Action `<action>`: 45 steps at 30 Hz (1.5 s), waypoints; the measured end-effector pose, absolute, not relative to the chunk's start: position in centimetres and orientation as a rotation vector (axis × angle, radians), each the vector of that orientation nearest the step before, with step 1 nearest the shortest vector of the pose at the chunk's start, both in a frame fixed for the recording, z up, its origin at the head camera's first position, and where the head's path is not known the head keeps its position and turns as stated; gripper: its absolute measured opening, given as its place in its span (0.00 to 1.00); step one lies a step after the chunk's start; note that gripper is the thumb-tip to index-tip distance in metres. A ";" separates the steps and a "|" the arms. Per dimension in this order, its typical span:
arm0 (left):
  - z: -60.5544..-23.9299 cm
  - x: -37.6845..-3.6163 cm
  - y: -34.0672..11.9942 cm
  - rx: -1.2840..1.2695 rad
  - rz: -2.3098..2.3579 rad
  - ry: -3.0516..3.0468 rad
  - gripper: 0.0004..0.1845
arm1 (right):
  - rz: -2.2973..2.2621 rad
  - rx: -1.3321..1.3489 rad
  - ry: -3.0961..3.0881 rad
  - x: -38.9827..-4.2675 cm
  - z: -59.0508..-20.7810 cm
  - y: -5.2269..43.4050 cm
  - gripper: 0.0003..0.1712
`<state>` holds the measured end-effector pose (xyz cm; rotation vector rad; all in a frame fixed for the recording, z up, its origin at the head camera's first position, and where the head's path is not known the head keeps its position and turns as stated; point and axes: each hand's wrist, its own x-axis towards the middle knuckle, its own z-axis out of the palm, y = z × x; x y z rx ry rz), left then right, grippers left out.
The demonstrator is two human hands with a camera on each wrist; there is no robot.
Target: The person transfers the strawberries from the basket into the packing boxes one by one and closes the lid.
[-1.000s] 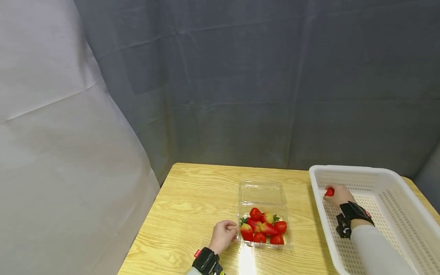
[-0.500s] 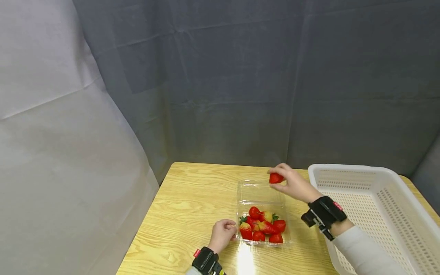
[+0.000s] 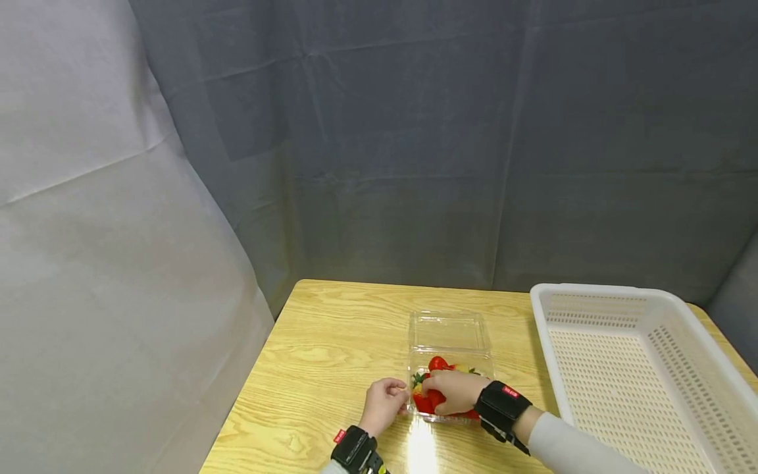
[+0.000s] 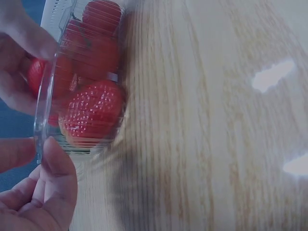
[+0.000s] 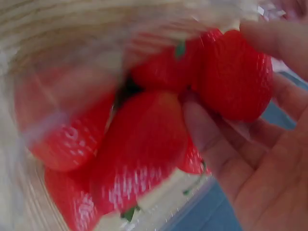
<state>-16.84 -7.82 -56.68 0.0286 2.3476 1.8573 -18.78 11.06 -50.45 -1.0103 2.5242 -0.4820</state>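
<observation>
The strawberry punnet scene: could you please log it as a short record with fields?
Surface: wooden table
Container: clear punnet, lid open, strawberries inside
Left hand: holds the punnet's near left edge
Right hand: inside the punnet, fingers pinching a strawberry
Beside it: white basket, nothing visible inside

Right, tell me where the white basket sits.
In the head view the white basket sits on the right side of the wooden table, just right of the clear strawberry box and apart from both hands.
</observation>
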 end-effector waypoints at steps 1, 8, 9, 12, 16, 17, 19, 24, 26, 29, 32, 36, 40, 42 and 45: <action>-56.7 -16.8 -7.8 0.024 1.856 2.345 0.08 | -0.467 -1.009 2.532 -18.7 -50.7 10.9 0.14; -56.8 -16.7 -8.0 0.014 1.888 2.327 0.09 | -0.433 -0.981 2.552 -18.5 -51.2 10.4 0.14; -56.9 -16.7 -8.0 0.016 1.890 2.328 0.09 | -0.431 -0.975 2.542 -18.6 -51.1 10.4 0.16; -56.9 -16.7 -8.0 0.010 1.880 2.332 0.09 | -0.503 -0.982 2.505 -19.4 -50.1 10.9 0.20; -56.9 -16.8 -8.0 0.000 1.875 2.326 0.08 | -0.727 -0.965 2.568 -22.1 -47.5 12.4 0.21; -56.9 -16.8 -8.0 -0.001 1.878 2.322 0.08 | -0.780 -0.952 2.622 -23.0 -47.0 12.9 0.20; -56.9 -16.8 -7.9 -0.004 1.887 2.314 0.08 | -0.881 -0.884 2.724 -24.8 -46.2 14.0 0.19; -56.9 -16.7 -7.9 0.001 1.893 2.314 0.08 | -0.943 -0.587 2.840 -28.4 -47.1 16.8 0.24; -56.9 -16.7 -7.9 0.001 1.888 2.317 0.08 | -0.904 -0.475 2.822 -30.1 -49.5 18.3 0.29; -56.7 -16.7 -7.9 0.007 1.881 2.324 0.09 | -0.865 -0.376 2.813 -34.1 -57.0 21.1 0.39; -56.4 -16.7 -7.9 0.026 1.882 2.334 0.09 | -0.861 -0.282 2.776 -38.4 -66.0 24.1 0.53; -56.0 -16.6 -7.8 0.036 1.889 2.326 0.09 | -0.877 -0.135 2.651 -38.3 -68.5 24.7 0.54; -55.8 -16.6 -7.8 0.023 1.883 2.313 0.09 | -0.960 -0.074 2.559 -32.1 -59.7 21.7 0.43; -55.7 -16.6 -7.8 0.020 1.876 2.314 0.09 | -1.005 -0.057 2.570 -29.6 -55.8 20.5 0.39; -55.6 -16.5 -7.8 0.022 1.873 2.313 0.09 | -1.054 -0.034 2.630 -28.1 -53.3 20.1 0.36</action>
